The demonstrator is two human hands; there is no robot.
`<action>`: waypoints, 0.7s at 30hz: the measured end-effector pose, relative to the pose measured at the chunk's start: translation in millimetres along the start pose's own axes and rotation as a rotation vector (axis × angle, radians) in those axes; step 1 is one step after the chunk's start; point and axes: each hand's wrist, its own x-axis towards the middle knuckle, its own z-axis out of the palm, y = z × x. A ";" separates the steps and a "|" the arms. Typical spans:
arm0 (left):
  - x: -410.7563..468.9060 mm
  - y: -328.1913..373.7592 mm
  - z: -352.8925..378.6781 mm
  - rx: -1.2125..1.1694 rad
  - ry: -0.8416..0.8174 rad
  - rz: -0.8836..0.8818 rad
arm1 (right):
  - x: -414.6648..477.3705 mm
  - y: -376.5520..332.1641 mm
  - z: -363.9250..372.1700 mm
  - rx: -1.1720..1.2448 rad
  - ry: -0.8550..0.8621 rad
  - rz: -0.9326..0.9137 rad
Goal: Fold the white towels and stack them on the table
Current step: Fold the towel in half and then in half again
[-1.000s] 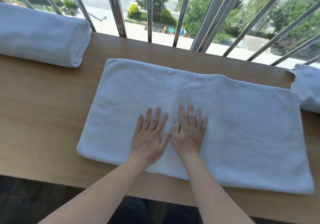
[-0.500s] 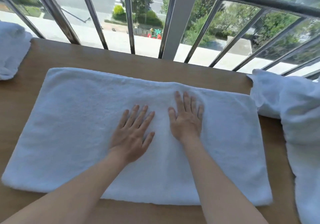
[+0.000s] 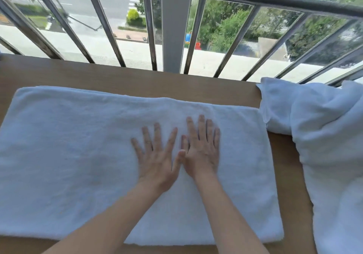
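My left hand [image 3: 157, 161] and right hand [image 3: 202, 151] lie flat, fingers straight, side by side on the folded white towel [image 3: 78, 155] spread across the wooden counter [image 3: 137, 78]. A rumpled white towel [image 3: 324, 135] sits at its right end.

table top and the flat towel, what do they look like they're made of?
Table: looks like wood or a wood-look laminate, light brown with a smooth matte finish and faint grain; which of the two cannot be told. Flat towel: white terry cloth by its look, thick with a fuzzy, napped surface and soft rounded edges.
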 end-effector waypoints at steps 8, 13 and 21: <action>38.2 63.3 19.3 0.116 -0.079 0.359 | -74.8 131.2 -34.9 0.086 0.072 0.330; 83.4 117.9 24.5 0.166 -0.098 0.498 | -117.2 163.7 -37.5 0.323 0.136 0.460; 146.1 191.3 30.3 -0.046 -0.050 0.388 | -157.6 163.6 -14.4 0.399 0.450 0.678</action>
